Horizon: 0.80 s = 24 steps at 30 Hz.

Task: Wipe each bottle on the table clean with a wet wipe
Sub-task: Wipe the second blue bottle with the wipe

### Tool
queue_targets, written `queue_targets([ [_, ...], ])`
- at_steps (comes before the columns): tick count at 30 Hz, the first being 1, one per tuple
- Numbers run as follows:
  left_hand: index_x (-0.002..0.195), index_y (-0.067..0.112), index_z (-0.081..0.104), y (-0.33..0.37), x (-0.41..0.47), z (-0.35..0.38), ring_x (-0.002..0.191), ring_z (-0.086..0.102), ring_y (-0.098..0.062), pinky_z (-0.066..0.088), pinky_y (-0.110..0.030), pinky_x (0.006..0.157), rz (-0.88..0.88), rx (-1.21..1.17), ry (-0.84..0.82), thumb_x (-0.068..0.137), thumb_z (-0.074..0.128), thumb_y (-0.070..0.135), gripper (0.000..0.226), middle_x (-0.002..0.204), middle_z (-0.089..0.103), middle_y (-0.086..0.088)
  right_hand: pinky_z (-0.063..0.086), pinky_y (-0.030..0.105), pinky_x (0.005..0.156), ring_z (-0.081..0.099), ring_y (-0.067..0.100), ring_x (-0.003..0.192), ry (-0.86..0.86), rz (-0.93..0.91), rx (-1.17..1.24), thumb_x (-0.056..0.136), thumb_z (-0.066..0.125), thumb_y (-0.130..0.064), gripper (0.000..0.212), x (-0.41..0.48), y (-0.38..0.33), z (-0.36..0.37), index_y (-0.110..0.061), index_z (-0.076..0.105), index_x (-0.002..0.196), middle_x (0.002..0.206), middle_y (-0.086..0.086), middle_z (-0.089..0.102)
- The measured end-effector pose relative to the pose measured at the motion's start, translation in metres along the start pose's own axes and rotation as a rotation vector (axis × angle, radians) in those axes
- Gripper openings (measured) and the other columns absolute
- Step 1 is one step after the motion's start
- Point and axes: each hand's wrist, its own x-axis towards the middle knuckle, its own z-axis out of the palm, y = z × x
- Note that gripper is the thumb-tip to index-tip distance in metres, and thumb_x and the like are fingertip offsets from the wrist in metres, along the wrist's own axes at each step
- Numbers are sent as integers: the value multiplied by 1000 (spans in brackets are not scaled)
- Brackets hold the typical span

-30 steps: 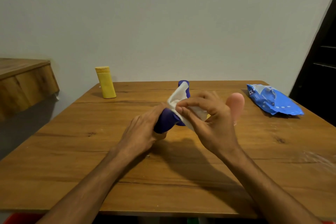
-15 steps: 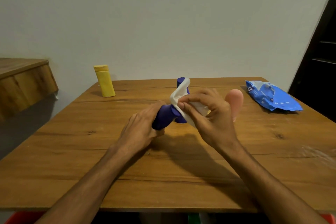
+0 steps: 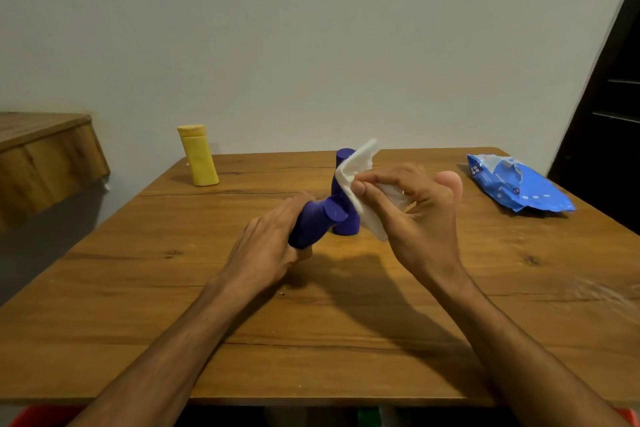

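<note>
Nearest the person, the left hand (image 3: pixel 266 246) curled round the lower body of a tilted purple bottle (image 3: pixel 315 222). It held the bottle just above the table (image 3: pixel 311 340) with the cap end angled up and to the right, probably so that end faced the cloth. Just beside it, the right hand (image 3: pixel 422 218) pinched a crumpled wet wipe (image 3: pixel 360 166) between thumb and forefinger, the other fingers loosely spread behind. The wipe hung close to the cap, though whether it touched could not be told. That pairing, one hand steadying and one rubbing, suited a wipe of the top.

Right behind the held bottle an upright purple bottle (image 3: pixel 346 229) stood on the table, partly hidden by the wipe. A pink bottle (image 3: pixel 450 184) showed only its rounded top past the right hand. Farther back, a yellow bottle (image 3: pixel 198 156) stood apart at the left rear corner. The blue wipe packet (image 3: pixel 512 187) lay at the far right, within reach for a fresh sheet.
</note>
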Motion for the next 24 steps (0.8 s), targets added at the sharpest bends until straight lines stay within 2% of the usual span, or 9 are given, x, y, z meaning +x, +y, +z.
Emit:
queue_targets([
  [4, 127, 33, 45, 3, -1, 0, 95, 55, -3, 46, -23, 85, -15, -35, -8, 87, 69, 16, 49, 111, 53, 16, 50, 30, 78, 58, 12, 98, -108, 5, 19, 82, 68, -35, 20, -3, -6, 6, -23, 71, 98, 98, -9, 66],
  [7, 132, 30, 44, 4, -1, -1, 99, 54, -4, 44, -23, 87, -24, -26, 6, 87, 70, 16, 53, 114, 54, 14, 51, 34, 79, 56, 13, 100, -181, 15, 26, 80, 67, -39, 22, -4, -5, 7, -25, 72, 97, 99, -9, 65],
  [10, 129, 30, 46, 4, -1, -1, 99, 56, -5, 50, -28, 91, 9, -5, 7, 87, 70, 16, 51, 118, 57, 9, 48, 32, 80, 56, 11, 99, -155, 45, -18, 81, 71, -34, 20, -2, 0, 4, -22, 73, 97, 98, -8, 66],
  [14, 134, 26, 44, 2, -4, -1, 104, 47, 0, 41, -20, 90, 20, 48, -1, 88, 68, 15, 53, 128, 55, 7, 48, 30, 81, 54, 10, 101, -213, 26, 2, 83, 66, -37, 17, -5, -6, 8, -28, 71, 96, 98, -15, 61],
  [17, 141, 25, 41, 1, -4, 0, 115, 48, -5, 38, -21, 92, 26, 75, 8, 88, 68, 15, 60, 133, 54, 4, 42, 33, 82, 49, 6, 98, -292, -21, -61, 84, 61, -39, 18, -5, -7, 5, -29, 71, 94, 93, -12, 57],
  [21, 142, 26, 40, 0, -3, 1, 119, 52, -12, 43, -27, 96, 43, 106, 20, 84, 73, 14, 68, 134, 54, 3, 35, 32, 82, 44, 1, 91, -272, -58, -223, 85, 57, -38, 23, -4, -1, 3, -24, 72, 94, 90, -11, 58],
  [24, 136, 28, 44, -1, -1, 1, 109, 53, -8, 41, -24, 92, 64, 104, 52, 81, 75, 12, 65, 128, 56, 5, 42, 35, 82, 50, 3, 88, -193, 5, -209, 86, 59, -35, 22, -4, 0, 4, -20, 72, 95, 89, -14, 60],
])
